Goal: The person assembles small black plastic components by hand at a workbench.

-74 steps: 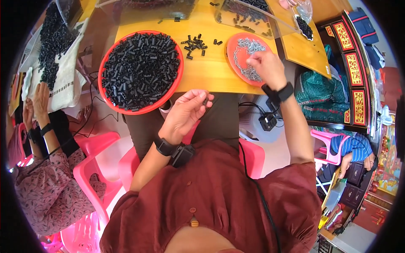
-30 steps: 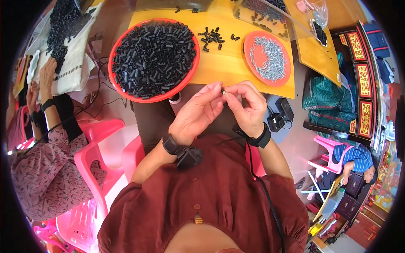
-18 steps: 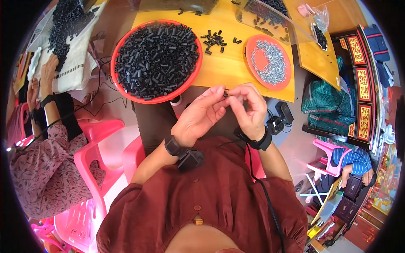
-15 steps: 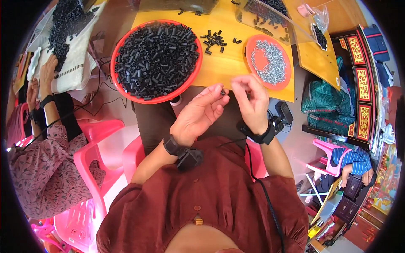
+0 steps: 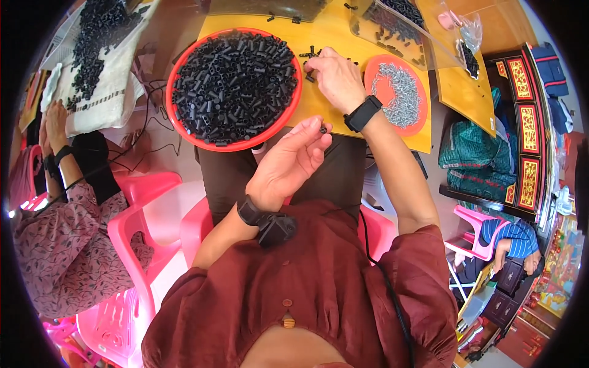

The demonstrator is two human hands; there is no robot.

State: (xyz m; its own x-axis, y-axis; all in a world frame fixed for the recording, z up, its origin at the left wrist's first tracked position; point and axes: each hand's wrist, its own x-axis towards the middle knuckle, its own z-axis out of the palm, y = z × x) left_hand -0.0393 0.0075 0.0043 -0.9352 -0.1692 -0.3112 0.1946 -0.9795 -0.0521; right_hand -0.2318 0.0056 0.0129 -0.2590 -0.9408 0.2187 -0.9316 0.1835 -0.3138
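Note:
My left hand (image 5: 288,159) is closed in front of the table edge, pinching a small black tubular piece (image 5: 323,129) between thumb and fingertips; its hollow end shows. Farther out, my right hand (image 5: 336,78) reaches over the yellow table, fingers bent down and drawn together at a small group of loose black pieces (image 5: 311,50). Whether it grips one of them is hidden. To the left, a red round basin (image 5: 172,92) is heaped with black tubular pieces (image 5: 233,86). Right of my right hand lies an orange-red plate (image 5: 381,67) with small silvery metal parts (image 5: 402,98).
A clear bin (image 5: 392,37) with black pieces stands at the back right. At the left, a co-worker's hands (image 5: 56,126) rest by a cloth-covered surface (image 5: 113,101) with more black pieces. Pink chairs (image 5: 144,190) and dark cables stand near me; a carved cabinet (image 5: 521,122) is at the right.
My right hand has moved from beside my left hand, away from me, to the loose black pieces on the table. My left hand stays nearly in place with its piece.

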